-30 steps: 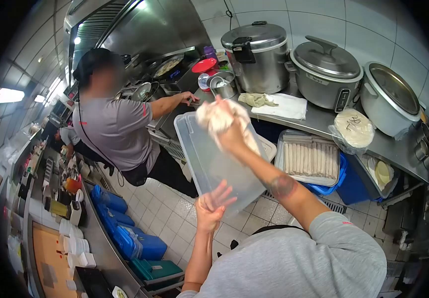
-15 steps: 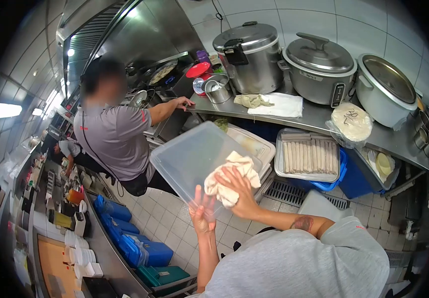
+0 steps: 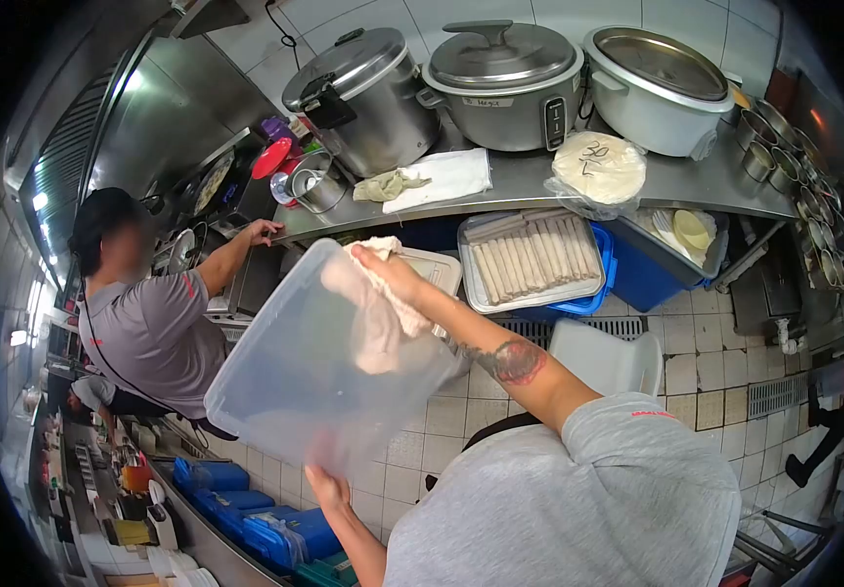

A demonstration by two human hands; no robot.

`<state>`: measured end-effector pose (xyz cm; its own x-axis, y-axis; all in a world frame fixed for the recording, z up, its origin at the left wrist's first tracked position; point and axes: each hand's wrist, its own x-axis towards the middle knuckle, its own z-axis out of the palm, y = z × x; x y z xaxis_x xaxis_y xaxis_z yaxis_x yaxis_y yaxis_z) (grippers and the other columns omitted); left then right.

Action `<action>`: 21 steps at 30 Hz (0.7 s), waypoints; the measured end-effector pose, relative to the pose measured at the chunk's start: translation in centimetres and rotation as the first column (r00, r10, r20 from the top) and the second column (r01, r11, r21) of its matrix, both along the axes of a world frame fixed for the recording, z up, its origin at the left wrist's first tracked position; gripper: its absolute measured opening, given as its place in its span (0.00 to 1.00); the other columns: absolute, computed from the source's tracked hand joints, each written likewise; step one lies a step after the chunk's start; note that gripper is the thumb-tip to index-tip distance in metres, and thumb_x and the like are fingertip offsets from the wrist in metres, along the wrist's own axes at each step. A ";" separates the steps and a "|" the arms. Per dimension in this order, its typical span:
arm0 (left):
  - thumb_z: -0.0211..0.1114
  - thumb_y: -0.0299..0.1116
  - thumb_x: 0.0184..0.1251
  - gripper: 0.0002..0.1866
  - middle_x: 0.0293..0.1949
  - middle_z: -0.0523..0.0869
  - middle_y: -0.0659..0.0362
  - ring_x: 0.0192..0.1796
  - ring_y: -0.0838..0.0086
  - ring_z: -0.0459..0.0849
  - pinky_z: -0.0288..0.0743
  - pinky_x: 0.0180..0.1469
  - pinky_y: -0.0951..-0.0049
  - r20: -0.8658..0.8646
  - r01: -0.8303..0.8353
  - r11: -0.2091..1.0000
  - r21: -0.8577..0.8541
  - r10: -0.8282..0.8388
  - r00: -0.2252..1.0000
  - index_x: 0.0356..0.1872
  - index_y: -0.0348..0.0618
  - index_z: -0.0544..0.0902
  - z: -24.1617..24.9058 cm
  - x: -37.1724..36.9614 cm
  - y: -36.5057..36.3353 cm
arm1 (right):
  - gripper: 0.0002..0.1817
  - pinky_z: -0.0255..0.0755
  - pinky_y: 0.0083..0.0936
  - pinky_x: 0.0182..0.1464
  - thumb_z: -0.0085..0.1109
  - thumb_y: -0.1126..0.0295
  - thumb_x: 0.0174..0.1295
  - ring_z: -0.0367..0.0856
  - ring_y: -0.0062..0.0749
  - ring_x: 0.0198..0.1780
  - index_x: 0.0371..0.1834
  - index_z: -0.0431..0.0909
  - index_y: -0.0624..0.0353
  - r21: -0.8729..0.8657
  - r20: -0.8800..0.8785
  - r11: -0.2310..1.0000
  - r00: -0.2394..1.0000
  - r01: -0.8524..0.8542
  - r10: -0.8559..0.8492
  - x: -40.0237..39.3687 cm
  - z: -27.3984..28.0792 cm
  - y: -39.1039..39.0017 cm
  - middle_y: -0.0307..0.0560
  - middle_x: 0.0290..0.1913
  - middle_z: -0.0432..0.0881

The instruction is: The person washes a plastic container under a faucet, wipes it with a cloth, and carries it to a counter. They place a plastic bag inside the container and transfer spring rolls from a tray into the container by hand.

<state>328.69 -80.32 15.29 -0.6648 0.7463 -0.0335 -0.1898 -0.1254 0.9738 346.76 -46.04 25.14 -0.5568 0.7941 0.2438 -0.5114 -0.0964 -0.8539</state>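
A translucent plastic lid (image 3: 285, 362) is held up in front of me, tilted. My left hand (image 3: 327, 481) grips its lower edge, with the fingers behind the plastic. At the upper right edge my right hand (image 3: 388, 274) presses a cream cloth (image 3: 404, 311) against the lid; part of the cloth hangs behind the plastic and shows through it. Partly covered by my right hand and the cloth, a pale container (image 3: 439, 269) stands beyond the lid.
A co-worker (image 3: 153, 323) stands at the left, one hand on the steel counter (image 3: 530, 186). Large cookers (image 3: 505, 88) and a wrapped round stack (image 3: 598, 168) sit on it. Below are a tray of rolls (image 3: 534, 259), a blue bin (image 3: 637, 264) and a white stool (image 3: 606, 360).
The view has shifted to the right. The lid is tilted more steeply, and my right hand has moved with the cloth to its upper right edge. My left hand has closed on the lower edge.
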 end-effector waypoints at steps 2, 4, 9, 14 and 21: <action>0.65 0.63 0.52 0.50 0.67 0.61 0.42 0.68 0.44 0.61 0.59 0.60 0.32 0.286 -0.016 0.998 -0.057 0.031 0.958 0.68 0.42 0.57 0.9 -1.6 -0.2 | 0.20 0.70 0.24 0.47 0.49 0.51 0.67 0.76 0.24 0.41 0.43 0.79 0.57 0.084 0.091 0.996 0.996 -0.001 -0.007 0.4 -0.5 -2.2 0.41 0.39 0.81; 0.63 0.68 0.50 0.54 0.68 0.56 0.40 0.69 0.42 0.57 0.56 0.61 0.31 0.514 0.073 0.997 0.034 -0.080 0.854 0.70 0.43 0.52 2.6 -0.9 0.4 | 0.15 0.72 0.27 0.43 0.54 0.54 0.63 0.80 0.29 0.38 0.40 0.80 0.54 0.455 0.072 0.884 0.984 0.111 -0.160 0.8 -1.3 -4.9 0.43 0.36 0.82; 0.65 0.59 0.52 0.50 0.70 0.51 0.37 0.70 0.38 0.54 0.55 0.61 0.29 0.830 -0.211 0.947 0.243 -0.091 0.550 0.71 0.49 0.50 5.1 2.9 6.0 | 0.16 0.73 0.34 0.34 0.66 0.60 0.49 0.80 0.42 0.29 0.38 0.80 0.55 0.941 0.208 0.285 0.976 -0.181 -0.067 3.4 -4.0 -11.3 0.45 0.28 0.81; 0.60 0.34 0.48 0.46 0.68 0.59 0.40 0.67 0.36 0.60 0.59 0.59 0.26 0.528 -0.096 0.946 0.310 -0.087 0.845 0.72 0.60 0.49 2.4 3.1 7.0 | 0.11 0.76 0.32 0.35 0.62 0.61 0.56 0.81 0.32 0.29 0.37 0.81 0.53 0.599 0.275 0.758 0.955 -0.260 0.110 4.3 -6.9 -12.2 0.42 0.29 0.82; 0.59 0.48 0.62 0.43 0.71 0.52 0.42 0.69 0.36 0.56 0.60 0.60 0.30 0.331 0.062 0.910 0.411 -0.212 0.920 0.73 0.66 0.43 3.8 4.9 8.7 | 0.16 0.78 0.30 0.40 0.45 0.63 0.68 0.84 0.40 0.38 0.38 0.80 0.63 0.320 0.846 0.739 0.530 -0.593 0.059 3.2 -3.5 -7.6 0.57 0.35 0.83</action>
<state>333.58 -71.61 19.13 -0.5522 0.8317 0.0583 -0.5600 -0.4218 0.7130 350.00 -53.64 21.67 -0.9137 0.3906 -0.1127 0.3039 0.4720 -0.8276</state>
